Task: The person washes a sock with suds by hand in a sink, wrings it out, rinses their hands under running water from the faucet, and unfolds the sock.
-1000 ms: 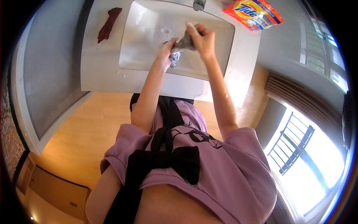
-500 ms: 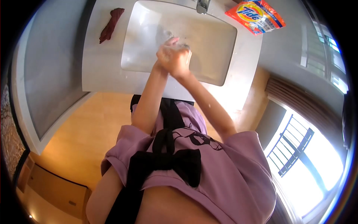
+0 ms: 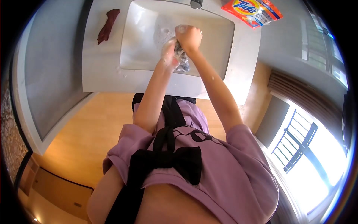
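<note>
Over the white sink (image 3: 140,56), my two hands work on a wet, soapy grey cloth (image 3: 181,61), with darker and lighter patches; its exact kind does not show. My right hand (image 3: 189,38) is closed in a fist around its upper part. Lower and to the left, my left hand (image 3: 169,54), covered in suds, is curled against the cloth's side, its fingers partly hidden. The cloth's lower end hangs out between my wrists near the sink's front edge. White foam (image 3: 164,35) lies in the basin beyond my left hand.
A crumpled dark red cloth (image 3: 108,27) lies on the counter (image 3: 97,71) left of the sink. An orange Tide bag (image 3: 252,12) is at the back right. The faucet (image 3: 196,4) stands at the sink's far edge. Water drops dot the front rim.
My hands were clasped together with the cloth mostly hidden. Now my right hand has moved up and away from the left, and the grey cloth shows between them, hanging lower.
</note>
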Available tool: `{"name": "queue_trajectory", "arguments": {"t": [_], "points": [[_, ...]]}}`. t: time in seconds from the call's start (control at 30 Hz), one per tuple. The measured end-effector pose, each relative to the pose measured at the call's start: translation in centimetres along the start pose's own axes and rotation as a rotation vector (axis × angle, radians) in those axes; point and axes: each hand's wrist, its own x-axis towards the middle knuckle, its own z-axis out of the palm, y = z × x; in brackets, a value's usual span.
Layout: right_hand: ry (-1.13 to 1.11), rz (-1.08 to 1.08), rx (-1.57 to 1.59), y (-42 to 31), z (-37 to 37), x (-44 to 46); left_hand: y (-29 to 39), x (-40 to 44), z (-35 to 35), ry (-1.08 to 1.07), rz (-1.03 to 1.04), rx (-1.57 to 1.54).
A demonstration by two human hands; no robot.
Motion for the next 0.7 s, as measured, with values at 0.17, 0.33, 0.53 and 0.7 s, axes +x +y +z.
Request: {"name": "queue_trajectory", "arguments": {"t": [0.17,0.33,0.53,0.7], "points": [[0.004,-0.274,0.207,-0.9,0.4,-5.4,-1.3,2.5,-4.3,-0.234,-0.122,-0.218],[-0.127,0.172,0.014,1.2,0.8,0.4,-0.1,1.5,-0.7,0.182,-0.14,0.159],[-0.021,-0.266,0.195,-0.1,1.0,-5.4,-1.0,1.5,-3.5,-0.151,-0.033,-0.131],[-0.146,0.147,0.083,2.2,-0.3,-0.6,-0.9,0.9,-1.1,0.004,-0.096,-0.048]]}}
